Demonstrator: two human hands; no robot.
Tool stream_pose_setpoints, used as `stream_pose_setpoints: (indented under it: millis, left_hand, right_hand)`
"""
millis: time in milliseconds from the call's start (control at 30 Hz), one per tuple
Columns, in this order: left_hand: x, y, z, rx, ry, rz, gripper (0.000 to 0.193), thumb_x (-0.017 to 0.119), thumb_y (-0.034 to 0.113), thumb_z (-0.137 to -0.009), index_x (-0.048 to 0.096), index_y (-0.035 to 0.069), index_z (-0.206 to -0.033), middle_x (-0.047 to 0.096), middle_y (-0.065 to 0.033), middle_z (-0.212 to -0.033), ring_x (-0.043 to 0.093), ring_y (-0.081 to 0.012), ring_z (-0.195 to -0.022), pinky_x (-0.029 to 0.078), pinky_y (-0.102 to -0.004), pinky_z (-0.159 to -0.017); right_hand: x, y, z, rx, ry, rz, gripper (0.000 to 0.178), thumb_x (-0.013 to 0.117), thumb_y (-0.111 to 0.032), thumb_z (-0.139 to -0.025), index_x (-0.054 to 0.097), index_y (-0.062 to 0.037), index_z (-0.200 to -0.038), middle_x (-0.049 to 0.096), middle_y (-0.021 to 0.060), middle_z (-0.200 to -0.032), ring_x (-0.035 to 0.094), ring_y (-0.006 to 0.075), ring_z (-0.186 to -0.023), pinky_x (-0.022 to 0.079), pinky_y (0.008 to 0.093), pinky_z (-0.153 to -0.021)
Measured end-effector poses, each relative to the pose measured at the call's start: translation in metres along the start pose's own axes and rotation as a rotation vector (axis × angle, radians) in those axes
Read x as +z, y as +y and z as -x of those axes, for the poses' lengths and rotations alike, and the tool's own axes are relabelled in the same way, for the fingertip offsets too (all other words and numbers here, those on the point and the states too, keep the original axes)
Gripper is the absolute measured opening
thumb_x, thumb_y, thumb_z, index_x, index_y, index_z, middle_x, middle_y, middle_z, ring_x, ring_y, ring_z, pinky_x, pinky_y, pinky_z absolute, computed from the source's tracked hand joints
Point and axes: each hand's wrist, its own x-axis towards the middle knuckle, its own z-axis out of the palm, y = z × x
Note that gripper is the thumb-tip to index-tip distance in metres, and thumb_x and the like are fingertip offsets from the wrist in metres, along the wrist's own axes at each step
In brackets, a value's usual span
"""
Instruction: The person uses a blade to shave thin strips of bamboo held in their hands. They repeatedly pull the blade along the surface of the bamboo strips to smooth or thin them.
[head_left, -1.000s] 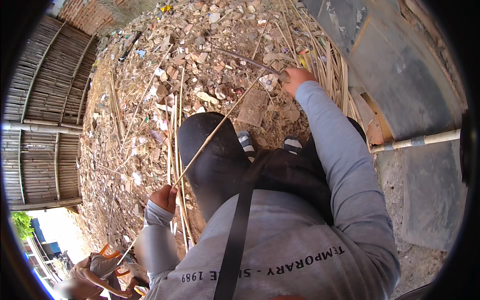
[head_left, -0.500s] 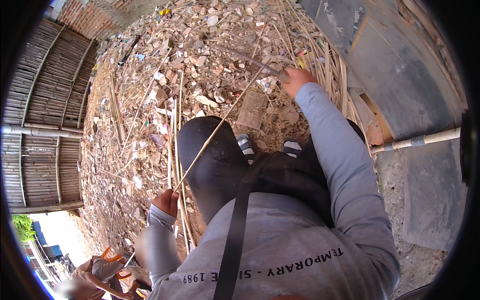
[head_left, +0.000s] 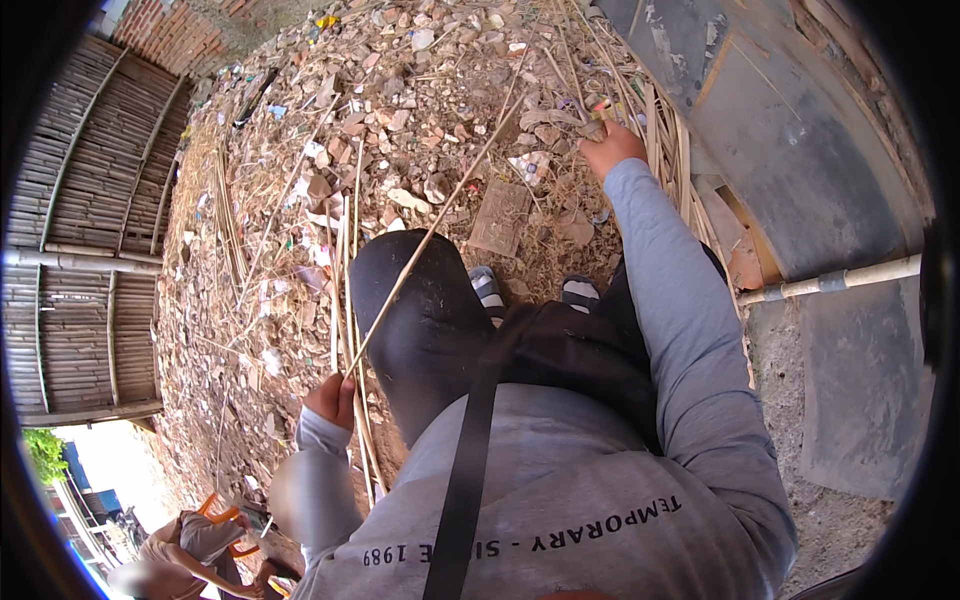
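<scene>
My left hand [head_left: 328,400] is closed round the lower end of a long, thin bamboo strip [head_left: 432,232]. From there the strip slants up and to the right, passing over my left knee. Farther out on the right, my right hand [head_left: 612,150] grips the handle [head_left: 594,130] of a long knife. Its blade, seen at a steep angle, is hard to pick out against the rubble. The knife is near the strip's far end; I cannot tell whether they touch.
More bamboo strips [head_left: 348,290] lie beside my left leg, and a bundle [head_left: 662,150] rests along the right. Rubble and litter [head_left: 400,120] cover the ground around a flat brick [head_left: 501,217]. Grey panels [head_left: 790,140] stand right, a bamboo wall [head_left: 90,180] left. Another person [head_left: 195,550] sits lower left.
My right hand has moved slightly right and up, and the knife's blade has swung from pointing clearly leftward to a foreshortened angle. The strip's far end has shifted a little; my left hand stays put.
</scene>
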Motion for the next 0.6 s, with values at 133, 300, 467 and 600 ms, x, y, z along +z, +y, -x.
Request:
stream_pose_setpoints:
  millis: [133, 300, 467, 600]
  left_hand:
    - [0.007, 0.036, -0.029, 0.028, 0.085, 0.069, 0.035, 0.045, 0.029, -0.098, 0.050, 0.003, -0.075, 0.049, -0.0201, -0.055, 0.051, -0.0393, -0.050, 0.040, -0.0455, -0.049]
    - [0.009, 0.067, -0.059, 0.091, 0.105, 0.038, 0.035, 0.046, 0.031, -0.098, 0.049, 0.004, -0.076, 0.050, -0.0221, -0.056, 0.054, -0.0454, -0.055, 0.040, -0.0485, -0.049]
    - [0.012, 0.089, -0.066, 0.126, 0.078, -0.054, 0.031, 0.050, 0.030, -0.097, 0.048, 0.005, -0.078, 0.054, -0.0229, -0.061, 0.055, -0.0456, -0.058, 0.041, -0.0507, -0.050]
    - [0.017, 0.087, -0.065, 0.131, 0.073, -0.075, 0.025, 0.055, 0.027, -0.094, 0.050, 0.005, -0.083, 0.058, -0.0229, -0.066, 0.058, -0.0448, -0.063, 0.044, -0.0502, -0.053]
  right_hand:
    - [0.006, -0.024, 0.020, -0.167, -0.061, -0.332, 0.042, 0.075, -0.033, -0.077, 0.066, -0.0030, -0.104, 0.068, 0.0124, -0.097, 0.064, 0.0226, -0.079, 0.052, 0.0347, -0.070]
    - [0.020, -0.047, 0.047, -0.216, -0.554, -0.806, 0.033, 0.077, -0.029, -0.079, 0.067, -0.0045, -0.098, 0.065, 0.0045, -0.085, 0.050, 0.0082, -0.057, 0.043, 0.0259, -0.050]
    - [0.022, -0.052, 0.054, -0.283, -0.622, -0.986, 0.028, 0.075, -0.026, -0.080, 0.066, -0.0038, -0.095, 0.065, 0.0038, -0.083, 0.047, 0.0069, -0.048, 0.039, 0.0240, -0.045]
    - [0.028, -0.045, 0.042, -0.230, -0.537, -0.994, 0.023, 0.075, -0.023, -0.080, 0.067, -0.0048, -0.092, 0.062, 0.0022, -0.075, 0.047, 0.0074, -0.047, 0.038, 0.0245, -0.045]
